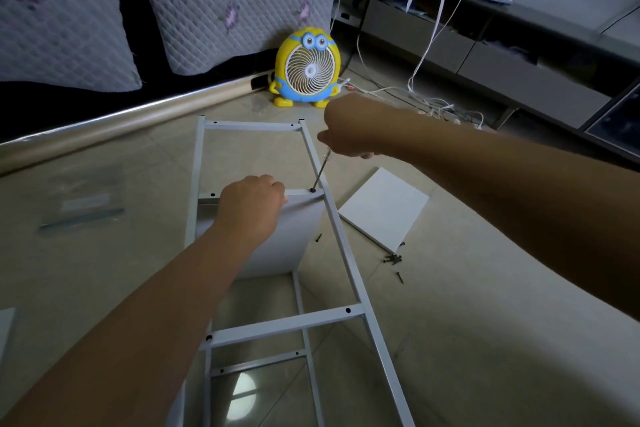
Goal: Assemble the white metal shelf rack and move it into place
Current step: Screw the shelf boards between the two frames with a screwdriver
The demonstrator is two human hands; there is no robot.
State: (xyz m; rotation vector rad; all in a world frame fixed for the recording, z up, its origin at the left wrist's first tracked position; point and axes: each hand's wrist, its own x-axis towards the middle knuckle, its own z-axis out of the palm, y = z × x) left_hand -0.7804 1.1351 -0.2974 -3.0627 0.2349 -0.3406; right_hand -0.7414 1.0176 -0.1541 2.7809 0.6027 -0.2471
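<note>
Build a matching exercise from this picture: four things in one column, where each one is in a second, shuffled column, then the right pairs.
Things
1. screwdriver
2. spare board
3. yellow fan
4. shelf panel

Places
A. flat on the floor, right of the frame
B. inside the frame, its edge held by the left hand
C. held in the right hand, tip on a screw in the frame
D. upright on the floor beyond the frame's far end

Pairs: 1-C, 2-A, 3-D, 4-B
</note>
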